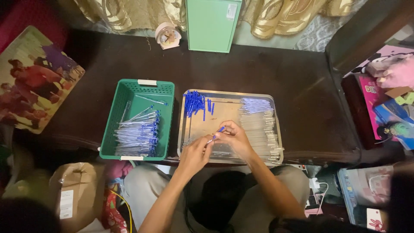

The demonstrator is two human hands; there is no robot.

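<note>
Over the metal tray [276, 129] both my hands meet on one blue-capped pen [217, 133]: my left hand [195, 154] pinches its clear barrel end, my right hand [234, 139] grips the capped end. Loose blue caps [196, 103] lie at the tray's far left, clear barrels [258, 123] at its right. Assembled pens [139, 134] fill the green basket [129, 92] beside it.

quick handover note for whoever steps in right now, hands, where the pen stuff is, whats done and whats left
Left hand and right hand meet over the metal tray, together pinching one pen with a blue cap.
On the tray: loose blue caps at its far left, clear barrels along its right.
Done: capped pens piled in the green basket.
Left: the many barrels and caps on the tray.
</note>
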